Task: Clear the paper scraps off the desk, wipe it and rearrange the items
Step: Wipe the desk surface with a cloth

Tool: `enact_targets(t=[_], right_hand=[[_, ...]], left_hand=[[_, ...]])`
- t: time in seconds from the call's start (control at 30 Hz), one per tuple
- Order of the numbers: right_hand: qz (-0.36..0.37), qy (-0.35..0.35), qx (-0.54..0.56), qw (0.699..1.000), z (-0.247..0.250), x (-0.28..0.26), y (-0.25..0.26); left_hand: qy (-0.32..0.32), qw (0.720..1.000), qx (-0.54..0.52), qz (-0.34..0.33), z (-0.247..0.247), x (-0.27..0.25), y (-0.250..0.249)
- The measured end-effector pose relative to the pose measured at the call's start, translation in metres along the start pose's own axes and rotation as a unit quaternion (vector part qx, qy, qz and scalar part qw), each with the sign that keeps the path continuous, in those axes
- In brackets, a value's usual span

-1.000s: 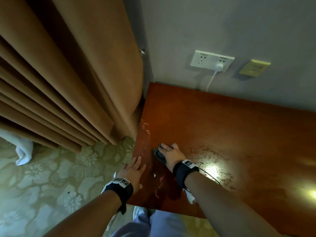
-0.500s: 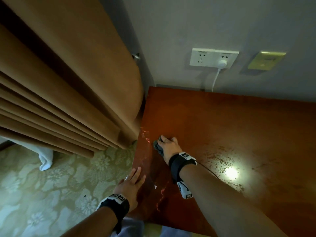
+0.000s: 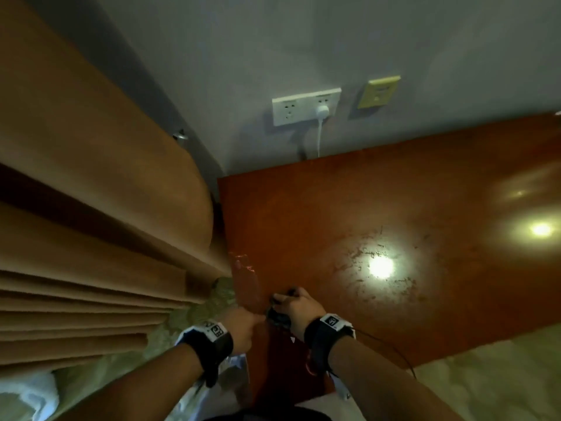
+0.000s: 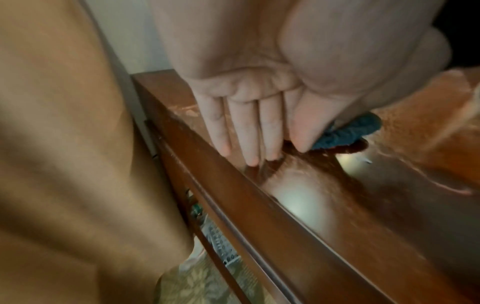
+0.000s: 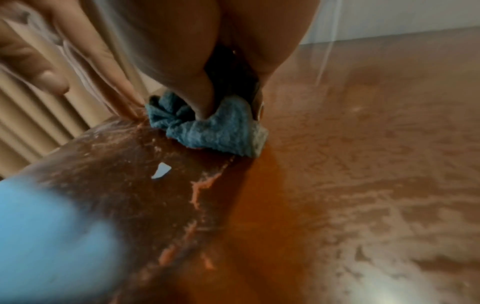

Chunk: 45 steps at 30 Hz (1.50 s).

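Note:
My right hand (image 3: 299, 306) grips a crumpled blue cloth (image 3: 277, 319) and presses it on the glossy red-brown desk (image 3: 379, 208) near its front left corner. In the right wrist view the thumb digs into the cloth (image 5: 207, 131), and a small white paper scrap (image 5: 161, 170) lies just in front of it on the smeared wood. My left hand (image 3: 246, 325) is right beside the cloth. Its straight fingers (image 4: 250, 144) rest on the desk's left edge, holding nothing, with the cloth (image 4: 348, 131) just to their right.
A tan pleated curtain (image 3: 91, 238) hangs against the desk's left side. On the wall behind are a white double socket (image 3: 303, 109) with a plug and cable, and a beige plate (image 3: 379, 91). Patterned carpet (image 3: 485, 375) and a white towel (image 3: 36, 393) lie below.
My right hand has drawn the cloth back toward the front left corner. My left hand has moved in along the desk edge until it is next to the cloth.

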State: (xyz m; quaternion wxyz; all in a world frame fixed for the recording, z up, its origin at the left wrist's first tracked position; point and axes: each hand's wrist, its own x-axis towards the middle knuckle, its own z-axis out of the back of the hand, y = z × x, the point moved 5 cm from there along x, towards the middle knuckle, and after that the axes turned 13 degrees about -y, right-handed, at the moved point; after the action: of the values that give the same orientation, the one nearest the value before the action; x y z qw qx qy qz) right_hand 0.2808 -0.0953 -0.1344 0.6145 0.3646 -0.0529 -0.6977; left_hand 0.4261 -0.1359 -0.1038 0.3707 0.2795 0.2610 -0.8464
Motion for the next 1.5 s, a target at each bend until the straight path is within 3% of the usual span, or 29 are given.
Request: enact_targets(t=[0.1, 0.23, 0.37, 0.5, 0.77, 0.93, 1.1, 1.33, 1.5], right_hand=[[-0.076, -0.002, 0.005, 0.997, 0.005, -0.006, 0.008], [-0.083, 0.041, -0.051, 0.994, -0.009, -0.021, 0.001], [-0.134, 0.019, -0.036, 0.990, -0.024, -0.052, -0.022], [-0.154, 0.001, -0.022, 0.988, -0.017, -0.072, -0.029], [-0.137, -0.023, 0.000, 0.990, -0.011, -0.057, -0.034], [-0.139, -0.074, -0.004, 0.988, 0.016, 0.010, -0.025], [-0.127, -0.024, -0.047, 0.991, 0.032, 0.059, 0.012], [-0.154, -0.023, -0.054, 0.986, 0.020, 0.049, 0.021], [-0.213, -0.029, 0.017, 0.976, -0.006, 0.017, 0.020]], left_hand=[[-0.012, 0.998, 0.048, -0.031, 0.037, 0.022, 0.012], [-0.102, 0.992, 0.059, -0.035, 0.087, 0.071, 0.025], [-0.148, 0.988, 0.037, 0.009, 0.120, 0.121, 0.043], [-0.113, 0.990, 0.053, 0.059, 0.122, 0.153, 0.053], [-0.106, 0.992, 0.045, 0.056, 0.114, 0.163, 0.059], [-0.106, 0.992, 0.029, 0.056, 0.114, 0.166, 0.058], [-0.093, 0.993, 0.033, 0.059, 0.116, 0.168, 0.057], [-0.078, 0.993, 0.067, 0.051, 0.119, 0.173, 0.054], [-0.037, 0.992, 0.117, 0.028, 0.129, 0.167, 0.051]])
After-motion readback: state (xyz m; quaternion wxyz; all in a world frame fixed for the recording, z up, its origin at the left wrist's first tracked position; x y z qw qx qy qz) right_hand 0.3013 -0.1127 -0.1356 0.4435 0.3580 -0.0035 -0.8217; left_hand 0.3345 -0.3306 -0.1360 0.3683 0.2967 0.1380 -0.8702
